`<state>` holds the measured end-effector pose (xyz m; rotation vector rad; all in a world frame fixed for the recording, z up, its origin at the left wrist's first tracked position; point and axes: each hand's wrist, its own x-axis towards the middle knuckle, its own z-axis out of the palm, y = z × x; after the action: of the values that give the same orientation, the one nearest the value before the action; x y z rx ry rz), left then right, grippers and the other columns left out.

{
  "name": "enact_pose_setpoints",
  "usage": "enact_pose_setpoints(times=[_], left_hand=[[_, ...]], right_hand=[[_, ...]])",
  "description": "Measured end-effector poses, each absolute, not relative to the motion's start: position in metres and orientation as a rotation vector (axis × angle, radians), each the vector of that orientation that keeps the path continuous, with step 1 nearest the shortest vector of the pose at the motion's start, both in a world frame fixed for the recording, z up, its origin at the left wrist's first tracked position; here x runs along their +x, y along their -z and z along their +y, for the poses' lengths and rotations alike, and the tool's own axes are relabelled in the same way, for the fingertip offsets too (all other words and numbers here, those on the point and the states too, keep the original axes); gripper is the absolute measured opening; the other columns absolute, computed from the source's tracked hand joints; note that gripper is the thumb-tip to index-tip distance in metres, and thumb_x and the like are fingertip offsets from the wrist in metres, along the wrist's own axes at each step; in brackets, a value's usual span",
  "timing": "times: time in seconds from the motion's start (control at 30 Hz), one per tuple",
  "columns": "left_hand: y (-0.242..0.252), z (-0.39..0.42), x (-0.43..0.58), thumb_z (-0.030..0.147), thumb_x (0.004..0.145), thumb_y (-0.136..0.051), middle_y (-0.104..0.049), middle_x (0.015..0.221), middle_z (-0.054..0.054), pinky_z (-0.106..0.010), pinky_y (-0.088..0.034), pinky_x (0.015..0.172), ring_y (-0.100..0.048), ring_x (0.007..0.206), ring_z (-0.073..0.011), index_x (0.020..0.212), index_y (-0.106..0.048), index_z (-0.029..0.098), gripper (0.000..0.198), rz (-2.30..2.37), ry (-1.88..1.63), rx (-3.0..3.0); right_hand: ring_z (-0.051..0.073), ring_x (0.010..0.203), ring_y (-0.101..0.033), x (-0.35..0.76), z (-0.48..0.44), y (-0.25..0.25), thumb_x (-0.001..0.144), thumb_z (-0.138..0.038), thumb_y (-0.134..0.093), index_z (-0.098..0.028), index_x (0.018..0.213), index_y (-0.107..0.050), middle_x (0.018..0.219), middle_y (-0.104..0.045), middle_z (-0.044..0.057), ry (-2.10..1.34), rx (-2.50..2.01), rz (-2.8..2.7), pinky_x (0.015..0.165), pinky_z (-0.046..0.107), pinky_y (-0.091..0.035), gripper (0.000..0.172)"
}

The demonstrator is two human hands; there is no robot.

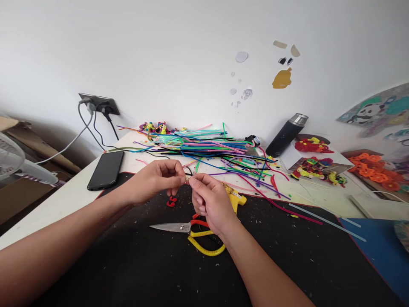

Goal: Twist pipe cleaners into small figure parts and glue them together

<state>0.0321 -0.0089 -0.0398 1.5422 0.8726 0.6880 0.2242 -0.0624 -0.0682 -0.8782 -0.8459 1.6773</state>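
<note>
My left hand (159, 180) and my right hand (211, 201) meet over the black mat (134, 260), fingertips almost touching. Each is closed in a pinch at a tiny pale yellowish piece (187, 180) between them, too small and covered to name. Below the fingers, two small red curled pieces (171, 201) lie on the mat. Scissors (172, 227) with red and yellow handles rest under my right wrist, their blades pointing left. Partly hidden behind my right hand is a yellow glue gun (237, 199).
A heap of coloured pipe cleaners (211, 147) runs along the wall. At left lie a black phone (106, 169) and a fan (11, 155). A dark thermos (286, 135) leans at the back right, near a white box (335, 158) with pipe-cleaner figures and orange pieces (372, 168).
</note>
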Motion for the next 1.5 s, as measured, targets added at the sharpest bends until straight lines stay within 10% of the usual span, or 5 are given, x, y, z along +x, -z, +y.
enact_pose_setpoints(times=[1.5], left_hand=[[0.0373,-0.0087,0.0345,0.043,0.079,-0.087,-0.064,0.061,0.002,-0.021,-0.044,0.051,-0.058,0.053,-0.0118,0.080,-0.071,0.018,0.029,0.886,-0.590,1.376]], right_hand=[[0.005,0.038,-0.028,0.2256,-0.0622,0.0686,0.079,-0.045,-0.089,-0.022,0.089,-0.063,0.051,-0.046,-0.013,-1.795,-0.813,-0.790,0.039,0.020,-0.013,0.037]])
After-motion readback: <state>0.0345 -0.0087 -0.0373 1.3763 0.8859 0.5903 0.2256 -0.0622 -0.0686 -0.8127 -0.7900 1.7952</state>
